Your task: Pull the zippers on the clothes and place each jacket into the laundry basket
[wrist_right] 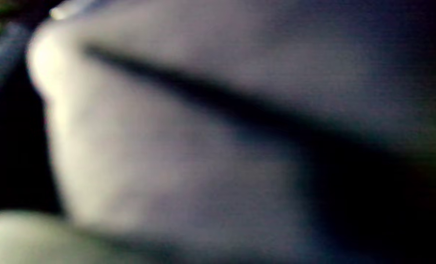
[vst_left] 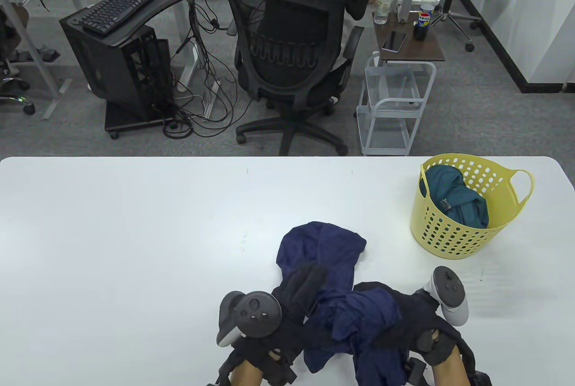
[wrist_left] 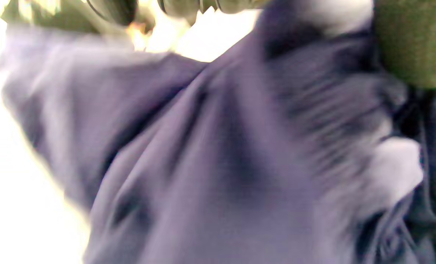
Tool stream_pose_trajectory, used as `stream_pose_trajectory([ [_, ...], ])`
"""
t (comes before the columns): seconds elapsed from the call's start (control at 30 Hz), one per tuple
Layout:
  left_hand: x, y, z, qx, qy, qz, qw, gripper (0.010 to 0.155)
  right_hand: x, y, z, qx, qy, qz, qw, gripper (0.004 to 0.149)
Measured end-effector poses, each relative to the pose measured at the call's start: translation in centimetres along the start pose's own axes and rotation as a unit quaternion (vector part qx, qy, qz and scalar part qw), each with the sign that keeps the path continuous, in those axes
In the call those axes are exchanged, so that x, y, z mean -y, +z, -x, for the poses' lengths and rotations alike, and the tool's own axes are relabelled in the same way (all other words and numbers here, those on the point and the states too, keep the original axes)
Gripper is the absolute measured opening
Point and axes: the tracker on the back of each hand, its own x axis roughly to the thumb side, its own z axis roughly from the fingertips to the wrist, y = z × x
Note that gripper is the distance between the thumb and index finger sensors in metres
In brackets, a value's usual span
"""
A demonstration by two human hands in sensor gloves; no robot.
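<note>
A navy jacket (vst_left: 341,309) lies bunched near the table's front edge, its hood (vst_left: 321,247) spread toward the far side. My left hand (vst_left: 305,282), under a dark tracker (vst_left: 251,314), lies with its gloved fingers stretched over the jacket's left part. My right hand (vst_left: 415,309), under a white tracker (vst_left: 449,291), is at the jacket's right side, its fingers buried in the folds. Both wrist views are blurred and filled with the navy jacket (wrist_left: 210,154) (wrist_right: 188,146). The yellow laundry basket (vst_left: 453,233) stands at the right and holds a teal jacket (vst_left: 456,199).
The white table (vst_left: 134,233) stretches to the left of the jacket. Beyond its far edge a person sits in a black office chair (vst_left: 292,58), beside a white wire cart (vst_left: 391,107) and a desk with a keyboard (vst_left: 121,4).
</note>
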Motion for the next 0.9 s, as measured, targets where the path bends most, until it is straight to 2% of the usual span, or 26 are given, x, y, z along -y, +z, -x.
stream_pose_trajectory([
  [0.07, 1.1, -0.6, 1.5, 0.004, 0.103, 0.084, 0.991, 0.112, 0.1, 0.2, -0.6, 0.040, -0.042, -0.005, 0.998, 0.078],
  [0.13, 2.8, -1.2, 2.4, 0.001, 0.173, 0.158, 0.972, 0.111, 0.1, 0.3, -1.0, 0.078, -0.072, -0.001, 0.994, 0.074],
  [0.23, 4.6, -2.1, 2.5, -0.003, 0.179, 0.198, 0.964, 0.108, 0.6, 0.7, -1.2, 0.122, -0.111, 0.044, 0.985, 0.069],
  [0.3, 5.5, -2.5, 2.4, -0.001, 0.204, 0.203, 0.958, 0.102, 1.1, 1.0, -1.1, 0.138, -0.123, 0.081, 0.979, 0.068],
  [0.37, 6.1, -2.8, 2.4, -0.003, 0.221, 0.203, 0.954, 0.093, 1.6, 1.3, -1.0, 0.143, -0.148, 0.095, 0.974, 0.068],
  [0.47, 6.4, -2.9, 2.6, -0.011, 0.235, 0.183, 0.955, 0.070, 2.2, 1.8, -1.0, 0.155, -0.187, 0.127, 0.962, 0.069],
  [0.57, 6.6, -2.8, 3.2, -0.011, 0.298, 0.174, 0.939, 0.061, 2.6, 2.3, -1.3, 0.169, -0.193, 0.189, 0.948, 0.071],
  [0.67, 6.9, -2.8, 3.9, -0.031, 0.335, 0.180, 0.924, 0.061, 3.2, 3.2, -1.6, 0.177, -0.189, 0.262, 0.930, 0.075],
  [0.73, 7.2, -2.8, 4.2, -0.040, 0.342, 0.191, 0.919, 0.067, 3.8, 3.9, -1.9, 0.179, -0.175, 0.306, 0.918, 0.082],
  [0.8, 7.6, -2.7, 4.2, -0.066, 0.369, 0.198, 0.906, 0.075, 4.3, 4.9, -2.3, 0.162, -0.098, 0.362, 0.912, 0.081],
  [0.9, 8.4, -2.5, 4.1, -0.096, 0.425, 0.199, 0.878, 0.084, 4.3, 5.4, -2.7, 0.144, 0.006, 0.410, 0.900, 0.076],
])
